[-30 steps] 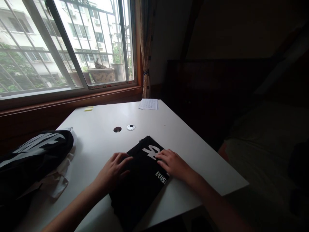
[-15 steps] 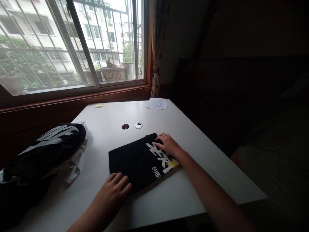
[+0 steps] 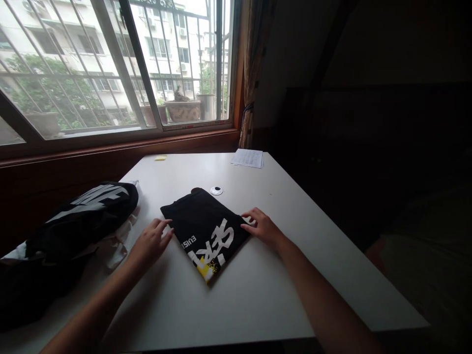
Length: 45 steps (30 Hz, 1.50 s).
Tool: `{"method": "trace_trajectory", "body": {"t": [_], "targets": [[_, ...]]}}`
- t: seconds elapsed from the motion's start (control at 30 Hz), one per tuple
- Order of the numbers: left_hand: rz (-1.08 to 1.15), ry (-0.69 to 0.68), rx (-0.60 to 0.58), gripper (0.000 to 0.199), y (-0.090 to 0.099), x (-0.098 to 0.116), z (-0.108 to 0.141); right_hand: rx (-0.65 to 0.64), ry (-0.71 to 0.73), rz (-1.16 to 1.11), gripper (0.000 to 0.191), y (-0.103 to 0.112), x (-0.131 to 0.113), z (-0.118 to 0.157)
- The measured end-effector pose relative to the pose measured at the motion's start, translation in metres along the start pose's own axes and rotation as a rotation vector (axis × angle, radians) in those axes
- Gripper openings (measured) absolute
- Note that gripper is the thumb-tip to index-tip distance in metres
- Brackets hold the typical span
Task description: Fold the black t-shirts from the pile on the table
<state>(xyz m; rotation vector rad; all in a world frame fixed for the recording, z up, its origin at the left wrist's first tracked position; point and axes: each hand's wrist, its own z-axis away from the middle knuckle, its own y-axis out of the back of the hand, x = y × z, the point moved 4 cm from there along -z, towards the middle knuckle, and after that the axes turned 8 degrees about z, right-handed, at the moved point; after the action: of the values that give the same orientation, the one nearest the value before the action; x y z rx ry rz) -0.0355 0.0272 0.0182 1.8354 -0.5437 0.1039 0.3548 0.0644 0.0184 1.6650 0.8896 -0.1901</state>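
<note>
Nearest, lower ctr: L hand [image 3: 152, 241] by the garment's left edge, fingers loosely curled, thumb–index gap narrow; R hand [image 3: 261, 227] at its right corner, thumb & index a bit apart. Can't tell if either pinches cloth. Black garment [image 3: 201, 211] lies flat on white table [image 3: 258, 295], ctr of frame, approx. diamond-wise, one corner twd the bottom.

Progress, my read: folding looks mostly done, i.e. compact w/ fairly straight sides; far edge uneven, so perhaps minor tidying left. Mid-left: clothes pile [image 3: 92, 211], bunched, not folded.

Writing: lge white letters [image 3: 217, 241] on garment, approx. "SER", running into yellow patch [image 3: 202, 268]; smaller txt [image 3: 189, 241], approx. "EVIS", cut at edge. Grey lettering on pile too creased to read. No brand confirmed.

Farther, upper ctr: white disc [image 3: 213, 192], then paper sheets [image 3: 248, 158], print too small; yellow note [image 3: 161, 158], no legible txt. Upper left: barred window [image 3: 139, 56].
</note>
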Motion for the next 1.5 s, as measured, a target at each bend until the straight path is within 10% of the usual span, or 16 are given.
{"method": "trace_trajectory", "body": {"t": [0.27,0.53,0.9,1.5], "targets": [[0.067,-0.042,-0.034,0.046,-0.029,0.01,-0.024,-0.226,-0.1,-0.117,0.034,-0.007,-0.004,0.001],[0.066,-0.028,0.088,0.058,-0.016,-0.008,-0.073,-0.558,-0.082,-0.342,0.034,-0.015,-0.039,0.012],[0.107,-0.378,-0.177,0.021,-0.01,0.089,0.036,-0.6,0.031,-0.177,0.031,-0.027,-0.038,0.017],[-0.006,-0.45,0.058,0.008,-0.01,0.089,0.054,-0.546,0.171,-0.291,0.016,-0.023,-0.054,0.018]]}}
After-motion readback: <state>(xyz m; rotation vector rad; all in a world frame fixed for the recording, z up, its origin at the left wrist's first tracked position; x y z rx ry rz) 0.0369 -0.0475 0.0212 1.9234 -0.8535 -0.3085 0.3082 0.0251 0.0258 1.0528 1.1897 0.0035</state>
